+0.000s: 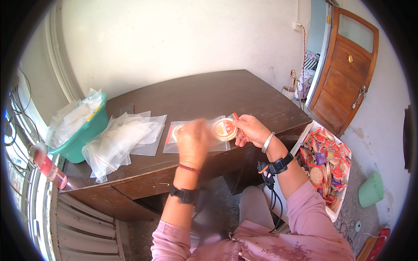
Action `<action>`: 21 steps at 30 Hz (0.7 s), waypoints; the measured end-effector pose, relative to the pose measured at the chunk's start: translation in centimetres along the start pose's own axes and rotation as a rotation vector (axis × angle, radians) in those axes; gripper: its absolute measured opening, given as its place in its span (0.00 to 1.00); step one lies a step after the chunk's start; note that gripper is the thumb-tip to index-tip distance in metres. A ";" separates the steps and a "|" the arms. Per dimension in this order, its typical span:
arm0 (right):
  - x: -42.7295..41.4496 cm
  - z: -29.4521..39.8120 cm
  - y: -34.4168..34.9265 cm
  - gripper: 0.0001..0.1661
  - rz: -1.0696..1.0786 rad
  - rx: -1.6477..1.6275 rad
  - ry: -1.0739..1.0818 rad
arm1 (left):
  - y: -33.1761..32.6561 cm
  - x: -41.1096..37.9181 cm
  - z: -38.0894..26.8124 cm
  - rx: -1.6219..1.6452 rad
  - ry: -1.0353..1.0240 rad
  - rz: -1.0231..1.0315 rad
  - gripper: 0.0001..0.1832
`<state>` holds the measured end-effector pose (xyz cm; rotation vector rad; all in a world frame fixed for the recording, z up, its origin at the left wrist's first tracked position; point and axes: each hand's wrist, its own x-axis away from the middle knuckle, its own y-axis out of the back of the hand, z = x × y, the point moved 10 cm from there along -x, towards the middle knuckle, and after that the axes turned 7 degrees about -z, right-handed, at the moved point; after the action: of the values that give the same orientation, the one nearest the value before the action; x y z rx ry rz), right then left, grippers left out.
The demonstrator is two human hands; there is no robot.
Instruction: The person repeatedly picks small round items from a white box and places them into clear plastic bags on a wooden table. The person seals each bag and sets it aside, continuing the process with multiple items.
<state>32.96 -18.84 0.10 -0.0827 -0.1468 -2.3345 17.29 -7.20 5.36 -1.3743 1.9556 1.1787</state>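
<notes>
My right hand (249,129) pinches the red end of a wrapped round biscuit packet (225,129) with red print, above the table's front part. The packet overlaps the right end of a clear plastic bag (209,148) lying flat; I cannot tell how far inside it is. My left hand (193,138) is over the middle of the bag, blurred, its fingertips hard to make out. Another pale round packet with a red end (174,132) shows at the bag's left, partly behind the left hand. A pile of clear plastic bags (125,137) lies to the left.
A teal basin (80,143) full of clear bags stands at the left of the brown wooden table (209,88). Beside it is a pink bottle (52,171). A white box (346,182) of wrapped snacks sits low at right, with a green bin (371,190) beyond.
</notes>
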 end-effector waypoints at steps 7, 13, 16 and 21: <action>-0.2 0.3 0.6 0.14 -0.059 0.119 0.066 | 0.2 0.8 4.0 -0.296 -0.052 0.168 0.13; -0.4 0.1 0.7 0.16 -0.129 0.005 0.083 | 0.6 0.7 4.1 -0.250 -0.052 0.118 0.13; -0.6 -0.1 1.2 0.27 -0.154 -0.044 0.114 | 0.5 0.7 3.7 -0.257 -0.083 0.114 0.13; -0.3 0.4 0.3 0.11 -0.229 0.021 0.104 | 0.7 0.6 4.0 -0.250 -0.068 0.108 0.13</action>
<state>33.39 -18.76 0.53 0.0698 -0.1341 -2.5585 16.08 -4.02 3.12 -1.3410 1.9055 1.5440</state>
